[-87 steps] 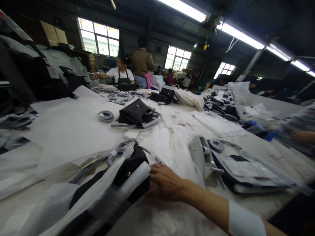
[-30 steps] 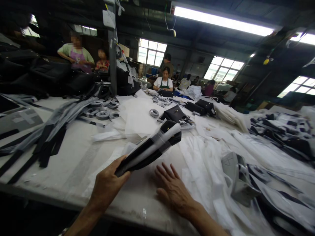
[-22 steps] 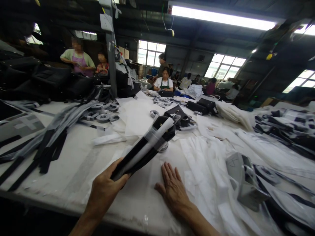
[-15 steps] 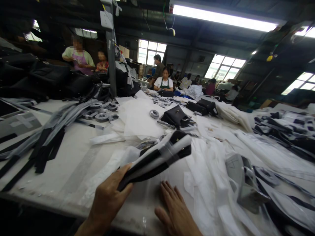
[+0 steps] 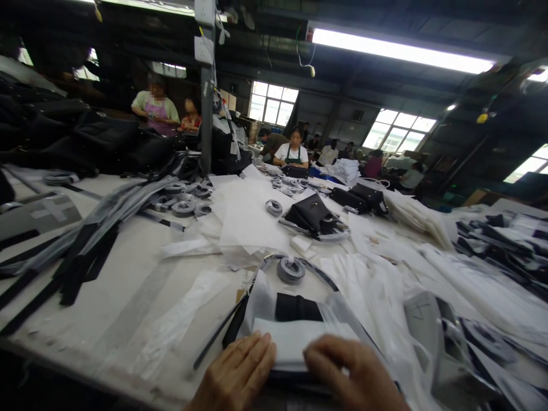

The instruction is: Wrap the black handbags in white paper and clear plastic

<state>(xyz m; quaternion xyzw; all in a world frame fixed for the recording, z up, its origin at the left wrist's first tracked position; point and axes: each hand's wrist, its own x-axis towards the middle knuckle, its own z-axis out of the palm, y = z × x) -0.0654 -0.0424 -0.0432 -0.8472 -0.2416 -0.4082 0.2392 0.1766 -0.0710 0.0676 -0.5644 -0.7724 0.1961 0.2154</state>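
Note:
A black bag lies at the near edge of the table, partly covered by white wrapping sheets. My left hand rests flat on the sheet's left side, fingers stretched out and together. On the right side, my right hand has curled fingers at the sheet; it is somewhat blurred, and what its fingertips hold, if anything, is hidden. A wrapped strap coil lies just beyond the bag, inside the curve of a dark handle. A black band shows between the sheets.
Long wrapped black straps lie on the left. Further back are white paper sheets, another black bag and several strap coils. Crumpled white wrapping and a grey wrapped piece lie at right. People work behind the table.
The bag was raised and tilted in my left hand; now it lies on the table. My left hand has moved right and flattened onto it. My right hand has come from the tabletop onto the bag.

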